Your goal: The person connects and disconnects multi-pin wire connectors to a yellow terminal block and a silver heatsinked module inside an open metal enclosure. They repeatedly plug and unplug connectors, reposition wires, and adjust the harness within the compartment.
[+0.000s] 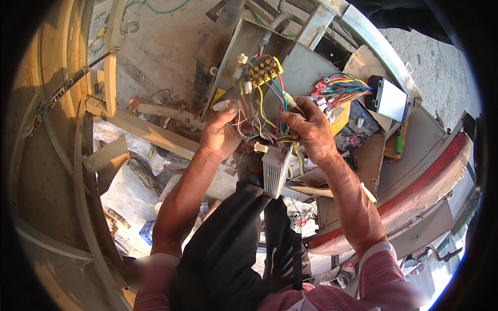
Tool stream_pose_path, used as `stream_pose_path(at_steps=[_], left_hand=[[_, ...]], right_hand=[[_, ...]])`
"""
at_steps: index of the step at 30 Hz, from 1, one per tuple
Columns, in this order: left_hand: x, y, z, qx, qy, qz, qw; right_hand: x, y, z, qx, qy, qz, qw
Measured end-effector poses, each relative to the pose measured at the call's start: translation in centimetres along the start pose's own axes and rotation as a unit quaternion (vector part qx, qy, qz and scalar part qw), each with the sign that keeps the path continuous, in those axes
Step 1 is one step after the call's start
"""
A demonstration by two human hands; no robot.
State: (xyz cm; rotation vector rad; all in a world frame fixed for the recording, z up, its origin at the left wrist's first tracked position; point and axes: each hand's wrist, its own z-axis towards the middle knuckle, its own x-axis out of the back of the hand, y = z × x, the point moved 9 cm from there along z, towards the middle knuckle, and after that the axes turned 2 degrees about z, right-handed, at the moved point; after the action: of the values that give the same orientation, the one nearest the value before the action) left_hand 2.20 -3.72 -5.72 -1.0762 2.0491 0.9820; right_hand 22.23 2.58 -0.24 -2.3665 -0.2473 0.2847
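Note:
My left hand [219, 136] is closed, with a white plug connector [222, 105] and its thin wires at thumb and fingertips. My right hand [314, 133] pinches coloured wires [282, 99] that include a pale connector. Between my hands, the bundle runs down into a silver finned controller box [276, 172], which rests by my knees. A small cream connector [261, 148] hangs at its top. Beyond my hands, a yellow terminal block [264, 71] has red, blue and yellow wires attached. My fingers partly cover the wires they hold.
To the right lies a second controller [389, 98], black and silver, with a fan of coloured wires [340, 89]. A green-handled tool [398, 144] rests near cardboard [369, 158]. Metal frame bars [150, 129] cross at left, and a red curved panel [415, 184] borders the right.

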Motion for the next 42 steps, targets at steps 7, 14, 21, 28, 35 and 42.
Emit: stream_pose_path(at_steps=[7, 14, 21, 28, 35, 42], left_hand=[[-0.5, 0.6, -1.3, -0.007, 0.005, 0.2, 0.98], [1.1, 1.7, -3.2, -0.006, 0.052, 0.074, 0.996], [-0.3, 0.1, -3.4, 0.055, -0.035, 0.03, 0.997], [-0.9, -1.9, -3.6, 0.107, -0.046, 0.127, 0.985], [-2.0, -1.8, -3.6, 0.101, -0.005, 0.271, 0.957], [-1.0, -1.8, -4.6, 0.114, 0.003, 0.257, 0.96]], right_hand=[[-0.2, 0.4, 0.6, -0.015, -0.033, 0.028, 0.999], [0.0, 2.1, 0.5, -0.04, -0.036, 0.162, 0.985], [-0.3, 1.9, 0.8, -0.029, -0.064, 0.166, 0.984], [-0.5, 2.1, 0.8, -0.044, -0.071, 0.171, 0.982], [-1.6, 1.7, 0.7, -0.04, -0.105, 0.171, 0.979], [-1.8, 1.8, 0.6, -0.044, -0.108, 0.169, 0.979]])
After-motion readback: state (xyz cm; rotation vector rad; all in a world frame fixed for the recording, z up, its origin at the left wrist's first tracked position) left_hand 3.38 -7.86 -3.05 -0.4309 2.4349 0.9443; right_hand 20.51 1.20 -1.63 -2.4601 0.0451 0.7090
